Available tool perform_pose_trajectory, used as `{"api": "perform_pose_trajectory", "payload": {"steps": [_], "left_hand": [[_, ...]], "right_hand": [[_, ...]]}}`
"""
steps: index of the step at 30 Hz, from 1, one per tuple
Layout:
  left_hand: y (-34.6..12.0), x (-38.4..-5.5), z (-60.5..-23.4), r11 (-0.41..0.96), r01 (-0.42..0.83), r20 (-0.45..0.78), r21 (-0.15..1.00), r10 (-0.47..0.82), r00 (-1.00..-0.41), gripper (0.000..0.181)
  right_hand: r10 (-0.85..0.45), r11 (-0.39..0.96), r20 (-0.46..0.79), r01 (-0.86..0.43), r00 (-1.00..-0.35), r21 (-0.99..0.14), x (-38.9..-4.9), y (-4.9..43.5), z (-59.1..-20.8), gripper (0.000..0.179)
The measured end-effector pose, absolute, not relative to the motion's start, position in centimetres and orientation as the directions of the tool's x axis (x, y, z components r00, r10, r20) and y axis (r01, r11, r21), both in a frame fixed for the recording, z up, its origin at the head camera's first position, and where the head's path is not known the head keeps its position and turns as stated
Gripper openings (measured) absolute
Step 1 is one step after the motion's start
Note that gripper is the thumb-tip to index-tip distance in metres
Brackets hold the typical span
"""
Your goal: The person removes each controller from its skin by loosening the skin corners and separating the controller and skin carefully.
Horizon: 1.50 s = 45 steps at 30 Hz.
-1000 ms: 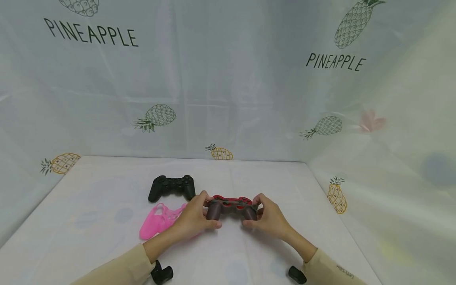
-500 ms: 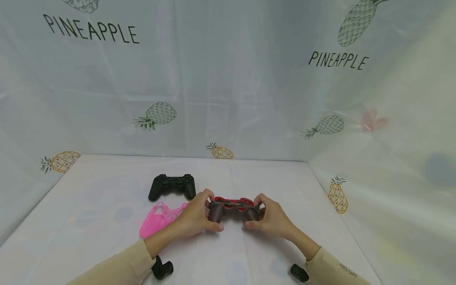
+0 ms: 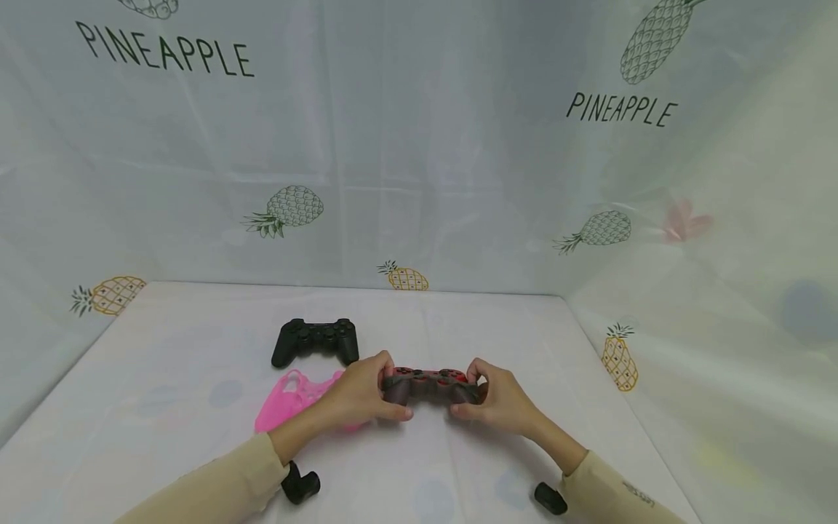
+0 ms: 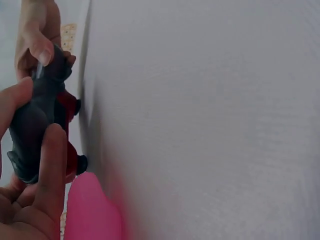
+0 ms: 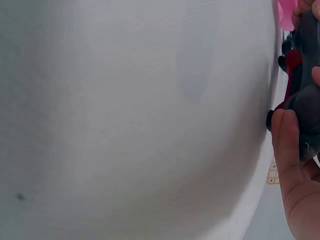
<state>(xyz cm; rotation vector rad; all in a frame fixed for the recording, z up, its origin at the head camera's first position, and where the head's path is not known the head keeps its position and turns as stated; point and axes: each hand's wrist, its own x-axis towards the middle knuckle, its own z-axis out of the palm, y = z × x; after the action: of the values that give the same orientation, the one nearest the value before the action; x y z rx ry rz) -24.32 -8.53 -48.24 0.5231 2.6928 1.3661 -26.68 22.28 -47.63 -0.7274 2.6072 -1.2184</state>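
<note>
Both hands hold one game controller (image 3: 428, 387), dark at the grips and red along its far side. My left hand (image 3: 363, 389) grips its left end, thumb on the near side and fingers around the far side. At the other end my right hand (image 3: 500, 400) grips in much the same way. In the left wrist view the dark controller (image 4: 37, 122) sits between thumb and fingers, its red face and thumbsticks turned toward the table. The right wrist view catches only part of the controller (image 5: 305, 102). Behind my left forearm lies a pink silicone controller cover (image 3: 288, 404), partly hidden.
A black game controller (image 3: 316, 340) lies behind the pink cover. Small black devices stick out beside the left wrist (image 3: 301, 485) and the right wrist (image 3: 550, 498). The white-covered table (image 3: 458, 320) meets a pineapple-print curtain (image 3: 419, 145) at its back edge.
The held controller has tilted a little, with its red far side now lower and less exposed. Both hands keep their grip and have shifted only slightly. The other things stay put.
</note>
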Motion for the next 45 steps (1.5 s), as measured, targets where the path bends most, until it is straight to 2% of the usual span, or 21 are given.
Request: {"api": "perform_pose_trajectory", "payload": {"steps": [11,19,25,30,36,41,45], "left_hand": [[-8.4,-24.6,-48.6,0.611,0.281,0.110,0.740,0.303,-0.947,0.061],[-7.6,-24.8,-48.4,0.583,0.246,0.111,0.774,0.257,-0.960,0.060],[-7.5,-25.2,-48.6,0.495,0.185,0.074,0.849,0.235,-0.969,0.064],[-7.8,-25.6,-48.7,0.452,0.168,0.072,0.876,0.222,-0.972,0.066],[-8.2,-25.5,-48.3,0.403,0.164,0.053,0.900,0.271,-0.961,0.069],[-8.5,-25.5,-48.0,0.389,0.149,0.018,0.909,0.321,-0.947,0.076],[-8.5,-25.7,-47.9,0.409,0.178,0.036,0.895,0.332,-0.943,0.073]], "right_hand": [[-0.491,0.594,0.140,-0.447,-0.860,-0.669,-26.9,21.9,-47.9,0.047],[-0.425,0.626,0.078,-0.354,-0.902,-0.695,-27.4,21.9,-47.6,0.046],[-0.352,0.596,0.045,-0.262,-0.935,-0.759,-27.5,21.8,-47.3,0.051],[-0.397,0.574,0.029,-0.273,-0.917,-0.772,-27.7,21.9,-47.2,0.059],[-0.483,0.527,0.021,-0.310,-0.875,-0.791,-28.1,22.5,-47.3,0.062],[-0.486,0.519,-0.006,-0.283,-0.874,-0.807,-28.5,23.1,-47.3,0.059],[-0.484,0.542,-0.025,-0.277,-0.875,-0.793,-28.8,23.3,-47.2,0.059]]}}
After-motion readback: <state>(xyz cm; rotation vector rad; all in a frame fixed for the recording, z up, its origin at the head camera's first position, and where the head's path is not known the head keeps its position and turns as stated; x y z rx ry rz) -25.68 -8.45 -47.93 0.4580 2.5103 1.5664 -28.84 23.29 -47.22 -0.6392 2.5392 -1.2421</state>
